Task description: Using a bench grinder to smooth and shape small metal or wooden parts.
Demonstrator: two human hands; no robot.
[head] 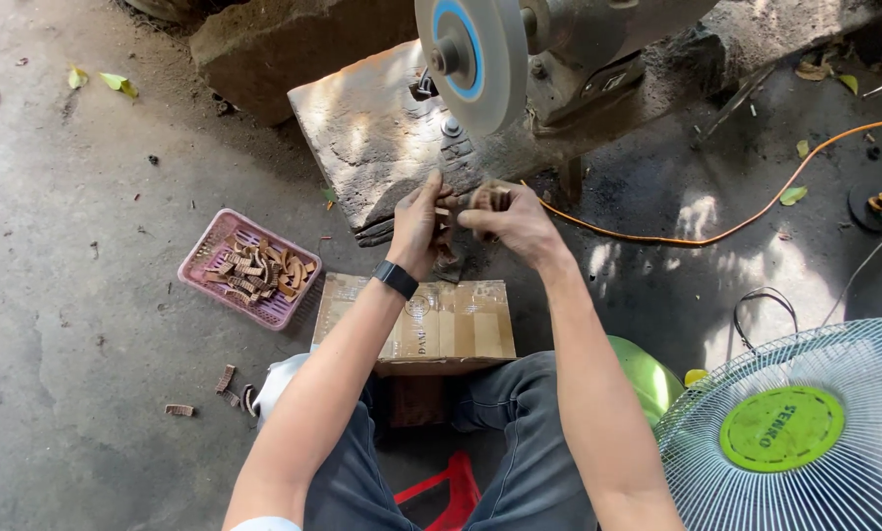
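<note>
Left hand [418, 224], with a black wristband, is raised in front of the grinding wheel [470, 59], its fingers closed around a small brown wooden piece [444, 211]. Far to the left of it, on the concrete floor [67, 197], sits a pink plastic basket [205, 251] heaped with similar curved brown pieces, and a few strays lie on the floor nearer the person's knee. Just below the hands rests a taped cardboard box [461, 329], between the person's legs and the stone slab [362, 128] that carries the grinder. Beside the left, almost touching it, the right hand [510, 221] is closed on another brown piece [487, 198], pinched between thumb and fingers. Further right, an orange cable [716, 236] trails across the floor, and a white fan with a green hub [795, 423] stands at the lower right corner.
</note>
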